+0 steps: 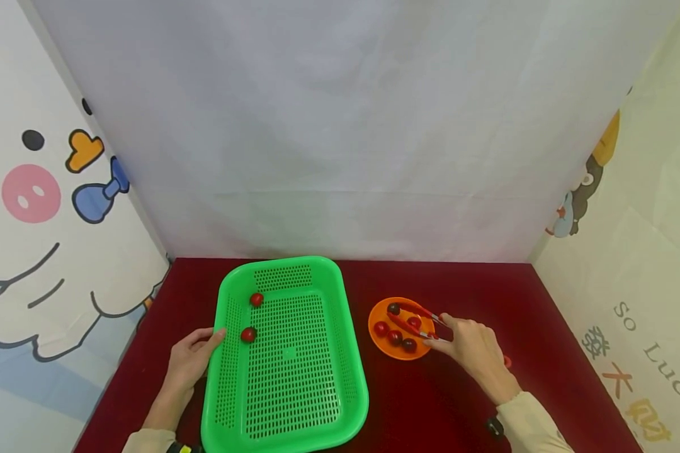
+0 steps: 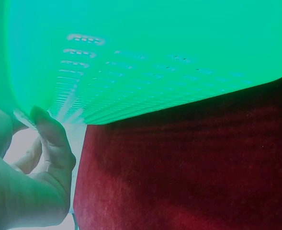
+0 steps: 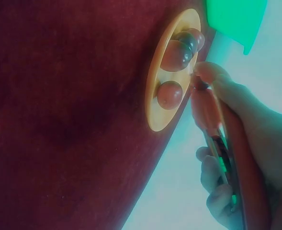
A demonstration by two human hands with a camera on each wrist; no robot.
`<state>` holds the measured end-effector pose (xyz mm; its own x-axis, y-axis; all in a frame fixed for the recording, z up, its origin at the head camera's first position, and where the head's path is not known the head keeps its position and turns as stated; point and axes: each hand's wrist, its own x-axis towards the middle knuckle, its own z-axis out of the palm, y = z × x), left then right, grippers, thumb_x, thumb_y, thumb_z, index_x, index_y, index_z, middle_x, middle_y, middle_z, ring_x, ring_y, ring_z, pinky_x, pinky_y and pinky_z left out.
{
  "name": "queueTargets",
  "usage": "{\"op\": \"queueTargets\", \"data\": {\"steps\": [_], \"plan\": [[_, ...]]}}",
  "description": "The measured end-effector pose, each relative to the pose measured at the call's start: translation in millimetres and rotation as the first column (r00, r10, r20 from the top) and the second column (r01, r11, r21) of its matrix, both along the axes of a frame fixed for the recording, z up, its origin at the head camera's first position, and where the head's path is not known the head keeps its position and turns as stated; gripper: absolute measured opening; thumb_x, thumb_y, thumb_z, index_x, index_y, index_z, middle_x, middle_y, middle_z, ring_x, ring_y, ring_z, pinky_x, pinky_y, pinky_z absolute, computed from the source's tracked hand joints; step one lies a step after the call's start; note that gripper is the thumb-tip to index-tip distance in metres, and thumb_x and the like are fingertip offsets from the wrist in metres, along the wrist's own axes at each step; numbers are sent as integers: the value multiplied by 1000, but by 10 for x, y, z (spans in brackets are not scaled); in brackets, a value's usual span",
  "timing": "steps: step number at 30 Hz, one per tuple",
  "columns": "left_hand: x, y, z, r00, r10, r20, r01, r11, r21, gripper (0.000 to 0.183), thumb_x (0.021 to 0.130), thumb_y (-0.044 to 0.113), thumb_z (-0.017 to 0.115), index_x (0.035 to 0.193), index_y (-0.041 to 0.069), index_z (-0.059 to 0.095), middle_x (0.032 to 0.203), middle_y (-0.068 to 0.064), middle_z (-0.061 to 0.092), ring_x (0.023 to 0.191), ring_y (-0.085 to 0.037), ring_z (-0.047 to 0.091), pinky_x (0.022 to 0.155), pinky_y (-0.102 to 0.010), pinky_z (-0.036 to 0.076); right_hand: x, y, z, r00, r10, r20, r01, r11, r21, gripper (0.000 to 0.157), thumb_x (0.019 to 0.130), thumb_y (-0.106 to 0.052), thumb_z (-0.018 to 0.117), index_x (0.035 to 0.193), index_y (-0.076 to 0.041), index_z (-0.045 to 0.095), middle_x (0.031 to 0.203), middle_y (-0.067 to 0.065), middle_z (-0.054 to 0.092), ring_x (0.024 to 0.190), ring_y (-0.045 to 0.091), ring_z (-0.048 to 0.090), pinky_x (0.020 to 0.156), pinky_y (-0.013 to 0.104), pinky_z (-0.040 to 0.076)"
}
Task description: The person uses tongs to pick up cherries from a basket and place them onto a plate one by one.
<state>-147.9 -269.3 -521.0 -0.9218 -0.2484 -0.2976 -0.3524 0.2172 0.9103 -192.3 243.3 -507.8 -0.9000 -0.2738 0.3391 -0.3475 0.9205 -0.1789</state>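
My left hand grips the left rim of a green perforated plastic basket, its thumb lying at the edge. Inside, two red cherry tomatoes sit near the left wall, one farther back and one nearer. Over an orange plate, my right hand holds red tongs. The tongs' spread arms reach across the plate, their tips by a dark cherry tomato; whether they squeeze it I cannot tell. Several more cherry tomatoes lie on the plate.
A dark red cloth covers the tabletop. White fabric hangs behind it, and printed cartoon panels stand at the sides. The basket stands left of the plate with a strip of cloth between them.
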Motion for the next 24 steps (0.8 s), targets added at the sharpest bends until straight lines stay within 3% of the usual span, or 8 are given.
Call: {"op": "queueTargets", "data": {"steps": [10,24], "plan": [[-17,3,-5,1000,-6,3,6,1000,1,64,101,47,65,140,-2,53,93,1,72,69,-9,62,62,-28,52,6,11,56,998,-6,60,5,1000,14,44,72,-40,94,90,-7,71,58,-8,25,52,9,21,45,25,21],[-1,-3,-7,1000,1,-2,-1,1000,8,62,102,45,64,141,-1,53,94,0,72,69,-9,63,62,-28,53,-15,63,77,993,-23,119,18,999,40,44,73,-42,93,88,-6,72,57,-6,42,49,11,31,43,26,27]]}}
